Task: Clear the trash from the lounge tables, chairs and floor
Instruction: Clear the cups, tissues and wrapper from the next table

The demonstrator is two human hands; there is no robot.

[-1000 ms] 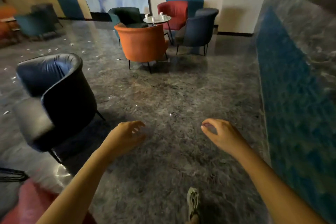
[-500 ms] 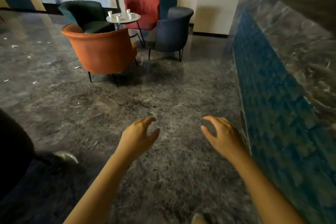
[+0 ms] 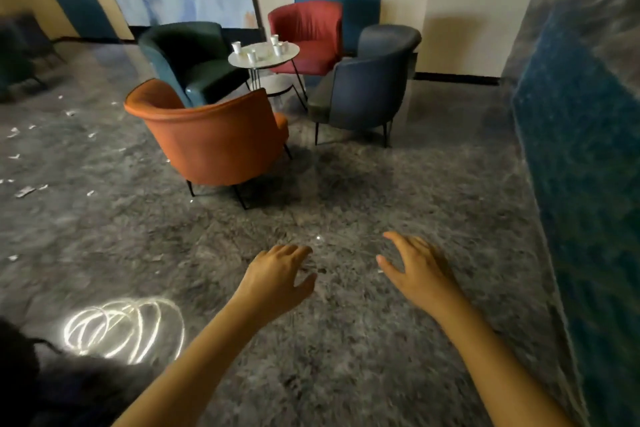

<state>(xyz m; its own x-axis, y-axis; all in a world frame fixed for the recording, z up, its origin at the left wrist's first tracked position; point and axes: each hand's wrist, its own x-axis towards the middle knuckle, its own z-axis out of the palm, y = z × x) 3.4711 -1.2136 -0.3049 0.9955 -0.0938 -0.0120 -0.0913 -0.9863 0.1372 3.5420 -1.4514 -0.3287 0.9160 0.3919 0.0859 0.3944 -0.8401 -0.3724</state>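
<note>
Scraps of torn white paper (image 3: 24,191) lie scattered on the glossy grey stone floor (image 3: 346,340) at far left; further in, an orange fabric tub chair (image 3: 211,142) stands in front of a round white side table (image 3: 277,61) bearing several small white paper cups (image 3: 251,55) (contents not visible); the left hand (image 3: 273,279) and right hand (image 3: 419,270) hover low, fingers loosely spread, holding nothing. With no bag in view, armfuls of cups may tip and spill; flat scraps could be missed.
</note>
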